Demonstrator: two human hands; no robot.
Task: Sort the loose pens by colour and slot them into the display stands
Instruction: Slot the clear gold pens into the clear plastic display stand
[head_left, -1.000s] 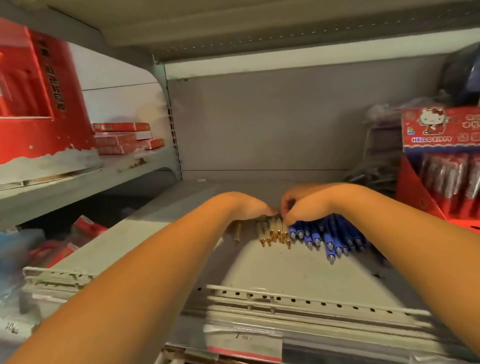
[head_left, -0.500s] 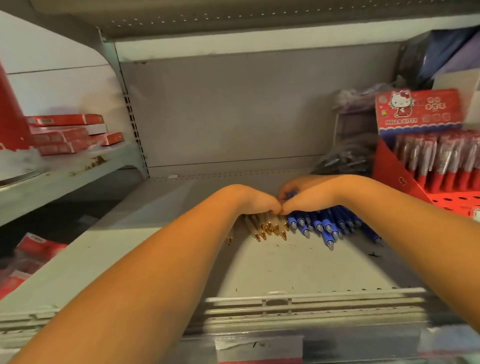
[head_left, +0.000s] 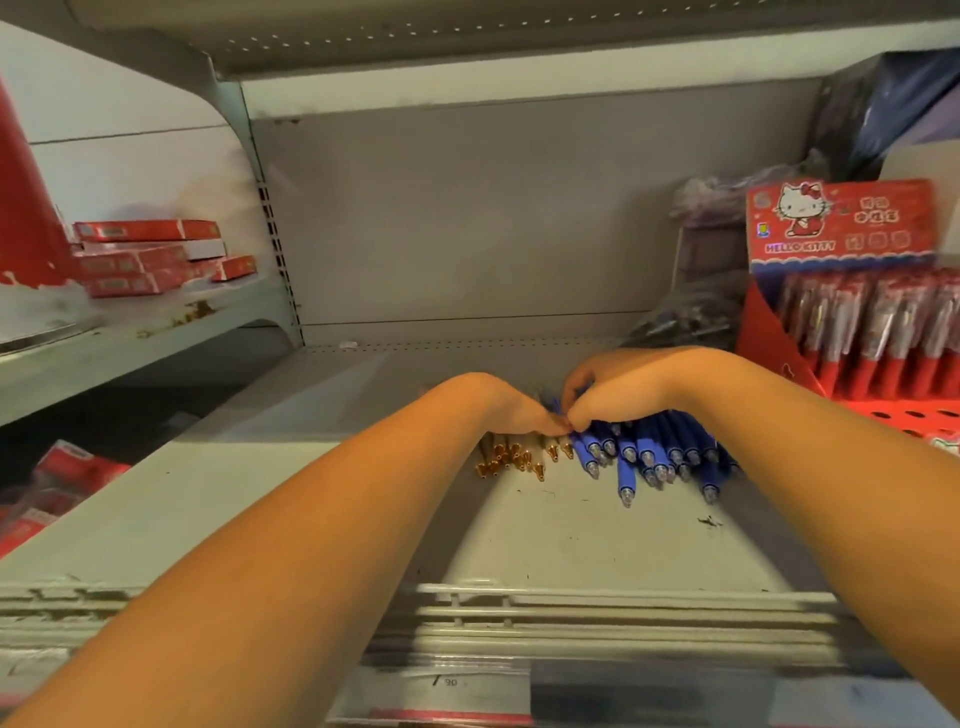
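Loose pens lie in two heaps on the grey shelf. Several pens with gold tips are on the left, several blue pens on the right, tips toward me. My left hand rests palm down over the gold-tipped heap. My right hand is curled on top of the blue heap, fingertips pinching a blue pen where the two heaps meet. The two hands touch there. A red Hello Kitty display stand filled with red pens stands at the right.
Bags of dark pens lie behind the stand against the back wall. Red flat boxes are stacked on the neighbouring shelf at left. A rail with a price strip runs along the shelf's front edge. Another shelf hangs overhead.
The camera has swung right and closer. My hands have stayed over the two heaps, drawing together until they touch; the right fingers have curled onto a blue pen.
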